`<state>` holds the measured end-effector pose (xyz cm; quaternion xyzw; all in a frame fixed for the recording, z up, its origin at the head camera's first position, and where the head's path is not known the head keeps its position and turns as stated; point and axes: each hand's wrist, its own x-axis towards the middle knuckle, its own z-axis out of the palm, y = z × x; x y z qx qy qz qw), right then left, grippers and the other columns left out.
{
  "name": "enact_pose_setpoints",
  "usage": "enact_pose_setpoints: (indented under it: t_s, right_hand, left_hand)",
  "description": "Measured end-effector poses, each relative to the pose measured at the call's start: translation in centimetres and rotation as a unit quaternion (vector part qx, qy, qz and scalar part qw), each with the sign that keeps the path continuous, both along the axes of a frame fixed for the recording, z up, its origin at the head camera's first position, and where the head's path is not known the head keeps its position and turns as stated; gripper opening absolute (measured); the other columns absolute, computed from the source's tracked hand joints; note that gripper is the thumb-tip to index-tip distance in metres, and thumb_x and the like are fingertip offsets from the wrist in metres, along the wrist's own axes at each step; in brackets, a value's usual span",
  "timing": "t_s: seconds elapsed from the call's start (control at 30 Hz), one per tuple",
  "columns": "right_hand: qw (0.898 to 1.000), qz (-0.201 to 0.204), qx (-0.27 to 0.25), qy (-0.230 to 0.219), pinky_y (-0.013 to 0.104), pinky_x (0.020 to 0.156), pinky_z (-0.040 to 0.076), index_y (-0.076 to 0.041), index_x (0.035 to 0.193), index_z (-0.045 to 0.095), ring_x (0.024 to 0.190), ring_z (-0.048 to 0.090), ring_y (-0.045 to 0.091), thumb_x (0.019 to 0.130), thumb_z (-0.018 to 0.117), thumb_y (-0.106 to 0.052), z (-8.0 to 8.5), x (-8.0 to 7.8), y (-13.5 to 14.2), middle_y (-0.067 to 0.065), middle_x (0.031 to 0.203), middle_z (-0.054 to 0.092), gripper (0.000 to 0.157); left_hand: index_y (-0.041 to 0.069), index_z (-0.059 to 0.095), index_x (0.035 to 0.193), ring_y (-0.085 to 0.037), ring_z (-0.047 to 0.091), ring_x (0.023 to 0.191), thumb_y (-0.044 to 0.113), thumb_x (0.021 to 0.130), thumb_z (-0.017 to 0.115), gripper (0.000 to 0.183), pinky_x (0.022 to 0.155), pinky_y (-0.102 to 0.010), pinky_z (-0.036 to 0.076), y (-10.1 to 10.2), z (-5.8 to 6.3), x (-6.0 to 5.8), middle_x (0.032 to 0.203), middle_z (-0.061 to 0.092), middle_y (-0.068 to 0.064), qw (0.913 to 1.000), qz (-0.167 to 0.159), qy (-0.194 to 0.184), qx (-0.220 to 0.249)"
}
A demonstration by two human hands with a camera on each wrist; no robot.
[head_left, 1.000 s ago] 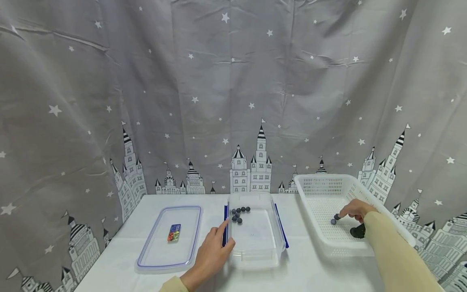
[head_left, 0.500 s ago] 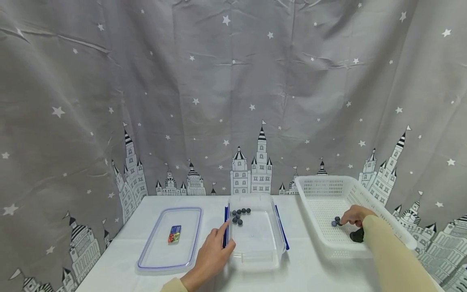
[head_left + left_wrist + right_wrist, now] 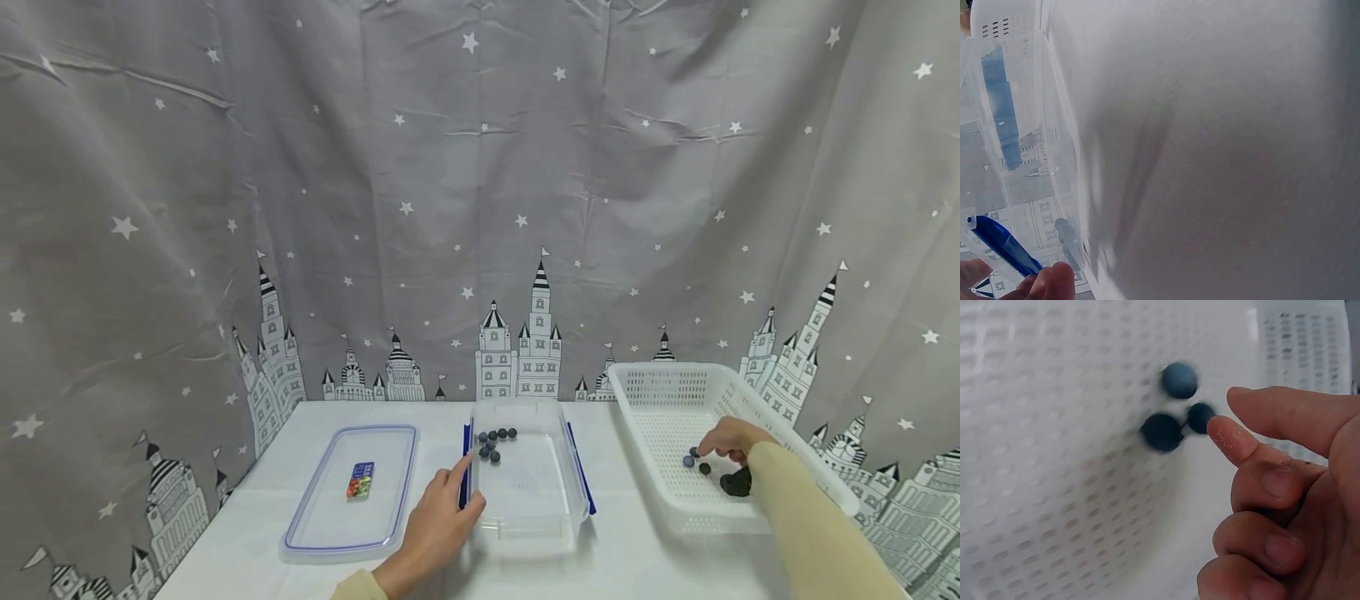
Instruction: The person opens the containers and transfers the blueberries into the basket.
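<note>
My right hand reaches into a white perforated basket. In the right wrist view its thumb and index finger stand apart, while the other fingers are curled. The index fingertip is right at a small dark blueberry. Beside that lie a paler blueberry and a bigger-looking dark blueberry. My left hand rests against the left side of a clear plastic container, index finger stretched along its blue latch. Several blueberries sit at the container's back left.
A clear lid with a blue seal and a colourful label lies on the white table to the left. Behind the table hangs a grey curtain printed with castles and stars. Something black shows under my right wrist.
A dark blueberry has come into sight below the right fingertips, where only two showed before. My right hand has shifted slightly; the left stays at the container.
</note>
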<state>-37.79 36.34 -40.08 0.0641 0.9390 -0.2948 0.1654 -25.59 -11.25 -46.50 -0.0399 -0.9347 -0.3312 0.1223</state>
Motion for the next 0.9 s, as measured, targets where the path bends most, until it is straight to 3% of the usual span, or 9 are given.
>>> enact_pose_setpoints:
  t_s: [0.13, 0.33, 0.5, 0.9]
  right_hand:
    - [1.000, 0.008, -0.005, 0.009, 0.023, 0.054, 0.034, 0.005, 0.093, 0.060, 0.055, 0.033, 0.009, 0.088, 0.068, -0.024, 1.2, -0.6, -1.5, 0.007, 0.079, 0.048, 0.031]
    - [0.998, 0.040, -0.033, 0.042, 0.022, 0.049, 0.032, -0.005, 0.076, 0.059, 0.051, 0.029, 0.008, 0.087, 0.069, -0.024, 2.6, -1.3, -4.0, -0.002, 0.066, 0.039, 0.024]
    - [0.992, 0.080, -0.064, 0.076, 0.021, 0.048, 0.030, -0.003, 0.096, 0.073, 0.051, 0.030, 0.007, 0.087, 0.070, -0.022, 3.4, -1.8, -6.3, -0.004, 0.065, 0.038, 0.022]
    - [0.983, 0.125, -0.108, 0.086, 0.022, 0.048, 0.027, -0.001, 0.114, 0.072, 0.048, 0.026, 0.007, 0.092, 0.068, -0.024, 5.3, -2.3, -11.6, -0.005, 0.064, 0.041, 0.031]
  left_hand:
    - [0.021, 0.048, 0.150, -0.013, 0.048, 0.081, 0.037, 0.090, 0.059, 0.063, 0.062, -0.030, 0.040, 0.0, 0.0, 0.0, 0.109, 0.059, -0.007, 1.0000, 0.002, -0.002, -0.002]
    - [0.021, 0.048, 0.151, -0.014, 0.047, 0.080, 0.037, 0.090, 0.059, 0.063, 0.061, -0.030, 0.040, 0.1, 0.1, 0.1, 0.108, 0.059, -0.007, 1.0000, 0.000, -0.004, -0.003]
    - [0.021, 0.047, 0.151, -0.014, 0.048, 0.081, 0.037, 0.091, 0.059, 0.064, 0.062, -0.031, 0.040, 0.0, 0.2, 0.1, 0.109, 0.058, -0.007, 1.0000, 0.000, -0.008, -0.005]
    - [0.021, 0.048, 0.150, -0.014, 0.048, 0.081, 0.037, 0.090, 0.059, 0.063, 0.062, -0.031, 0.040, 0.0, 0.0, 0.1, 0.108, 0.059, -0.007, 1.0000, 0.002, 0.002, -0.006]
